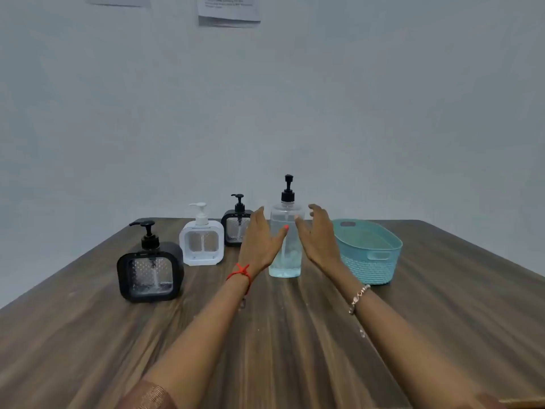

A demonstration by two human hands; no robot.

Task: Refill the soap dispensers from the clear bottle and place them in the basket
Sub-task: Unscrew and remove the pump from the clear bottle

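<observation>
The clear bottle (285,255) stands upright mid-worktop (265,335) between two spread, empty hands, left hand (259,237) at its 9 o'clock and right hand (317,234) at 3, with the teal basket (368,261) beyond at 3, and a near black dispenser (150,273) at 8, a white dispenser (201,243) at 9 and a far black dispenser (236,225) at 10.

No text can be read here. A sheet of paper (229,10) hangs on the wall at the top centre of the frame and carries a few short printed lines in its upper part, but they are too blurred to make out any word or number. A second sheet (118,0) is at the upper left, cut by the top edge of the frame, and I cannot tell whether it carries any print.
</observation>
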